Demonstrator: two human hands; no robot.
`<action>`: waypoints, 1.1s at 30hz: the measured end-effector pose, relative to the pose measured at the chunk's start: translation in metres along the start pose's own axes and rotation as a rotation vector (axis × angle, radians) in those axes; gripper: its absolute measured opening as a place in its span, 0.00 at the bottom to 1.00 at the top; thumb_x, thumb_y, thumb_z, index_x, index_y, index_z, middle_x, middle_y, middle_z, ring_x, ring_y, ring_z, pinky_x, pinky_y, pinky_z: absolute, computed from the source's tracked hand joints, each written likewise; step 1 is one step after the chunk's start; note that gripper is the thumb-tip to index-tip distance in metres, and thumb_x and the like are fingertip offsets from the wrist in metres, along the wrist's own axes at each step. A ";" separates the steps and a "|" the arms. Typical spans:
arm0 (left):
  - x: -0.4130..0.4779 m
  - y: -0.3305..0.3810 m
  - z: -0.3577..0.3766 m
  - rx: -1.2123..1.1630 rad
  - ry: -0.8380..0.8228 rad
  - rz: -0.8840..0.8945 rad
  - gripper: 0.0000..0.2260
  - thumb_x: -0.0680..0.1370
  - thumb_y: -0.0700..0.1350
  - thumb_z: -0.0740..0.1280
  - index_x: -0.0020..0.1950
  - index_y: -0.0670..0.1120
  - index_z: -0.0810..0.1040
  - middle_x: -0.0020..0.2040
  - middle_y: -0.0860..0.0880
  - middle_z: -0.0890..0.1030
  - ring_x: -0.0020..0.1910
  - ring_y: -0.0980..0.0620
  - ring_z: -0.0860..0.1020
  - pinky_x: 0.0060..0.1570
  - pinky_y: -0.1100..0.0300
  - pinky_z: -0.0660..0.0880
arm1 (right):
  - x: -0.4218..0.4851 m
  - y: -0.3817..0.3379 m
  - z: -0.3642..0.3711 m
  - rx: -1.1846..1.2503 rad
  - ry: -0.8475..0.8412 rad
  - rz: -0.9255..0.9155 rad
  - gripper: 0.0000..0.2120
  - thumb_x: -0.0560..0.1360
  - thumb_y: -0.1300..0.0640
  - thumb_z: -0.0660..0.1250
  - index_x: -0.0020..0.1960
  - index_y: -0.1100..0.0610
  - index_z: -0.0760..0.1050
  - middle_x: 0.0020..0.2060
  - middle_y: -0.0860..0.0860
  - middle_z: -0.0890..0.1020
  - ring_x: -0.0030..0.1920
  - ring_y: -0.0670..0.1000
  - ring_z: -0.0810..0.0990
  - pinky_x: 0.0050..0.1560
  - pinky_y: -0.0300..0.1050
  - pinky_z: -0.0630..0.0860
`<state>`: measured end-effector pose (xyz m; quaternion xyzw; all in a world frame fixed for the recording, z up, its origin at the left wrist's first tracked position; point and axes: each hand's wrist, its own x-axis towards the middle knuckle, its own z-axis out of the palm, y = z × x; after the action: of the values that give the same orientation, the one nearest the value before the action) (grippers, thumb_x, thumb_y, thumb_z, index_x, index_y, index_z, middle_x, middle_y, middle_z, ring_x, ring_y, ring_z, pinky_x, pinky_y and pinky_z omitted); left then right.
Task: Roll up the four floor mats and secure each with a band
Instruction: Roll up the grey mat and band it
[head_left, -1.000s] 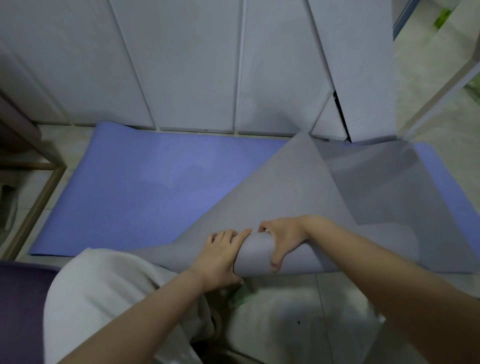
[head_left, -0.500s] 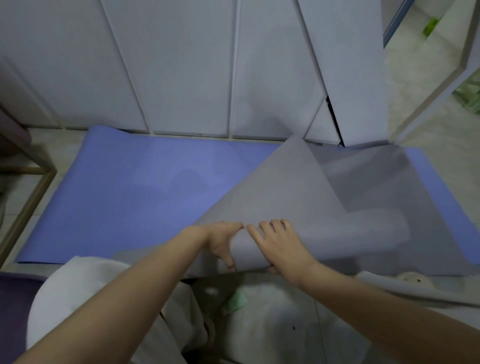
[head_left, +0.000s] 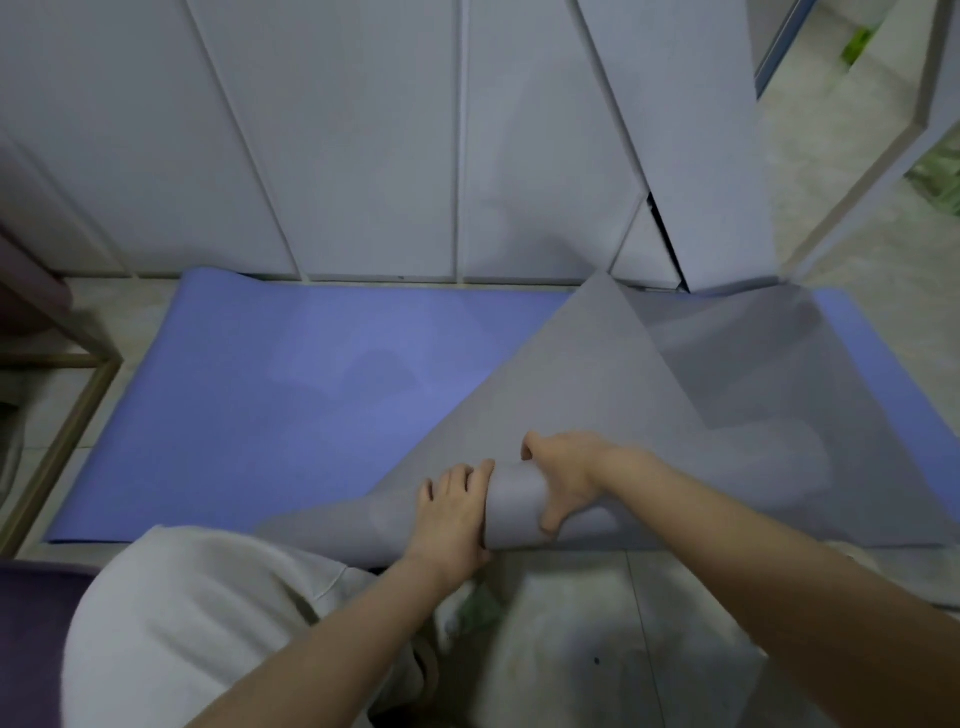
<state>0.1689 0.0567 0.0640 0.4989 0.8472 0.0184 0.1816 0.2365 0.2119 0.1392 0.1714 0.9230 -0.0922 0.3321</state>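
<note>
**Two hands on a half-rolled grey mat**

At the far left we see a thin gold-brown metal frame (head_left: 67, 426) standing on the pale tiled floor (head_left: 114, 306). In the bottom left corner there is a dark purple patch (head_left: 31, 613); we cannot tell what it is.

Next comes a long blue-purple floor mat (head_left: 291, 395). It lies flat on the floor, right along the tall white cupboard doors (head_left: 337, 145). Below it we see a bent knee in light grey trousers (head_left: 197, 623).

In the middle is a thin grey floor mat (head_left: 597, 374). It lies partly on top of the right side of the blue-purple one. Its near edge is rolled into a tube, and one corner stands up in a point toward the cupboards.

The left hand (head_left: 452, 514) holds the left end of the tube, with its fingers curved over the top. The right hand (head_left: 566, 478) is just beside it and grips the tube, fingers over the top and thumb on the near side. The two hands are close together but do not touch.

On the right, an open white cupboard door (head_left: 685, 130) comes down to the back edge of the mats.
</note>
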 end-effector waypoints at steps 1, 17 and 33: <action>-0.002 0.003 0.005 0.018 0.020 -0.008 0.42 0.69 0.53 0.70 0.76 0.49 0.50 0.68 0.48 0.63 0.69 0.48 0.62 0.66 0.53 0.58 | 0.000 0.002 -0.001 0.029 -0.037 0.008 0.43 0.59 0.43 0.78 0.66 0.55 0.63 0.59 0.54 0.76 0.56 0.57 0.77 0.54 0.46 0.72; 0.050 0.007 -0.050 -0.040 -0.506 0.215 0.36 0.65 0.47 0.79 0.67 0.47 0.65 0.63 0.45 0.73 0.62 0.45 0.72 0.58 0.54 0.70 | -0.037 -0.009 0.035 -0.409 0.240 0.008 0.38 0.67 0.54 0.74 0.69 0.58 0.56 0.60 0.59 0.69 0.59 0.59 0.70 0.60 0.55 0.65; 0.006 0.014 0.023 -0.083 0.018 0.123 0.42 0.68 0.52 0.71 0.76 0.49 0.52 0.69 0.49 0.63 0.69 0.48 0.63 0.68 0.56 0.56 | -0.014 0.015 -0.008 0.026 -0.318 0.115 0.41 0.62 0.43 0.77 0.68 0.59 0.66 0.62 0.54 0.76 0.57 0.56 0.77 0.56 0.47 0.76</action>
<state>0.1858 0.0658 0.0440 0.5419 0.8151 0.0690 0.1928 0.2475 0.2247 0.1531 0.2114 0.8462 -0.1111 0.4764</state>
